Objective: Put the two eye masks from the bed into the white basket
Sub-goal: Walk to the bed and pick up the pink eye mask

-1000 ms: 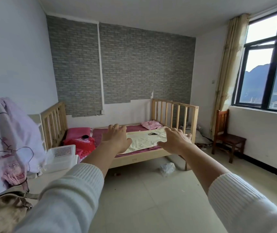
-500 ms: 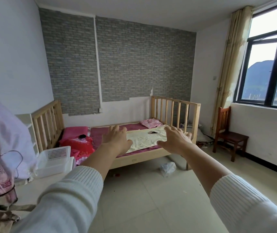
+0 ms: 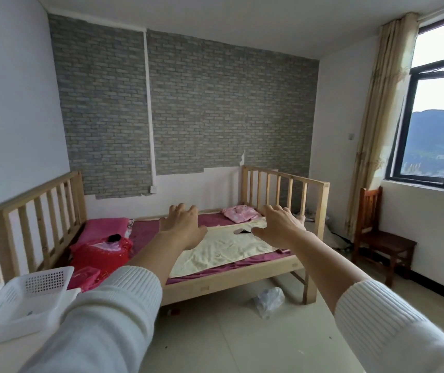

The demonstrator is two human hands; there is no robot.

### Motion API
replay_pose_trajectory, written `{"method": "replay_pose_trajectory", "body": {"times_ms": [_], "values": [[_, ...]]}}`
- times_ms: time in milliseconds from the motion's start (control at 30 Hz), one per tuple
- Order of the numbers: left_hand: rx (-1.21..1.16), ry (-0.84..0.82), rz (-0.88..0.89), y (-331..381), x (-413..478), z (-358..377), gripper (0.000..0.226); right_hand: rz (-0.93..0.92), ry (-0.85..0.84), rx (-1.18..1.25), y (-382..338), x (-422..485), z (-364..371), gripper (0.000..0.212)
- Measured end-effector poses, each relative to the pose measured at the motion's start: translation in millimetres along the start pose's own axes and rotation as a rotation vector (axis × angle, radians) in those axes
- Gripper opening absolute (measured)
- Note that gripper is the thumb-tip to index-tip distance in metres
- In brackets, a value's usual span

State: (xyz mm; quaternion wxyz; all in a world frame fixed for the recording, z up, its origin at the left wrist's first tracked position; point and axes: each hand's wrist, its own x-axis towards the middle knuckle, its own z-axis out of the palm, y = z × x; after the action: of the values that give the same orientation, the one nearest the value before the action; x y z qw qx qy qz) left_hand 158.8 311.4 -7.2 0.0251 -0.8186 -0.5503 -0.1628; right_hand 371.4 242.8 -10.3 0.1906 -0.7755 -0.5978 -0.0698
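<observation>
Closer to the bed (image 3: 231,275) than 0.5 s ago. Left hand (image 3: 184,227) and right hand (image 3: 280,228) stay outstretched, fingers spread, empty. White basket (image 3: 31,294) now nearer, lower left.

- pale slatted wooden bed frame (image 3: 253,275), matt, unpainted
- white perforated plastic basket (image 3: 31,297), smooth
- cream towel-like cloth (image 3: 223,250), soft
- dark varnished wooden chair (image 3: 382,242), slightly glossy
</observation>
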Motion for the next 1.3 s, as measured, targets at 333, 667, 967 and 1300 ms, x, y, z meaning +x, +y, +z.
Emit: {"method": "replay_pose_trajectory", "body": {"times_ms": [333,667,967,1300], "values": [[-0.027,-0.062,0.002,20,174,106,0.055,0.028,-0.088,0.019,63,166,105,0.069],[-0.011,-0.089,0.044,4,433,206,0.055,0.038,-0.093,-0.073,93,410,205,0.072],[-0.016,-0.01,0.176,33,627,294,0.048,0.013,-0.078,-0.266,158,581,278,0.071],[-0.007,-0.049,0.169,100,852,418,0.046,0.038,-0.13,-0.274,278,798,371,0.068]]}}
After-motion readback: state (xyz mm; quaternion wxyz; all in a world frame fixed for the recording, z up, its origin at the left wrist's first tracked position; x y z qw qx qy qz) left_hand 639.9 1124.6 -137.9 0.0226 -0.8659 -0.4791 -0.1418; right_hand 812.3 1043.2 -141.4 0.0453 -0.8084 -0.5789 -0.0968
